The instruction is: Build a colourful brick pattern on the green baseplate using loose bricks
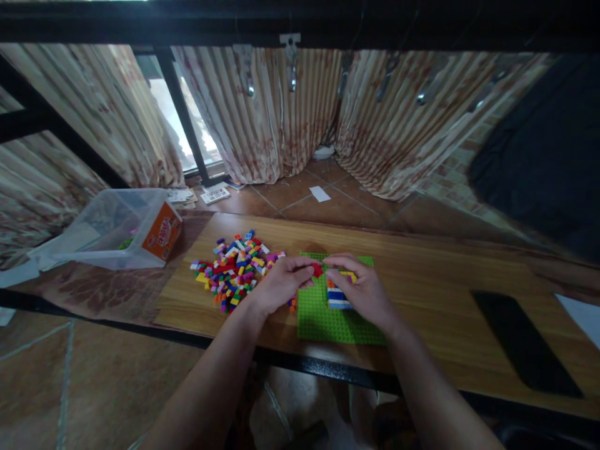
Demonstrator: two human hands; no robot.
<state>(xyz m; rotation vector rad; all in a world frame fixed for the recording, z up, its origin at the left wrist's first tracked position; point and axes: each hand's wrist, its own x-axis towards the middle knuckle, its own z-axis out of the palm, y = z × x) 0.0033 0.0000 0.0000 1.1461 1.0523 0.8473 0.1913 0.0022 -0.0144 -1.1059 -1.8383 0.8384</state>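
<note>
My left hand [287,280] is closed, thumb and fingers pinching a small red toy brick [317,270] above the green baseplate [319,325]. Just right of that brick, my right hand [360,289] curves over a stack of toy bricks [338,297] with white, blue, orange and yellow parts. Its thumb and forefinger are apart, their tips close to the red brick. The right hand covers part of the stack, so I cannot tell whether its other fingers touch it. Left of the baseplate, partly behind my left hand, lies a heap of loose colourful bricks [239,269].
Everything stands on a long wooden board [431,294]. A clear plastic bin [117,231] with an orange label is at the left. On the right lies a dark flat slab [522,340], with white paper [581,315] beyond it. A black metal bar [300,28] crosses overhead.
</note>
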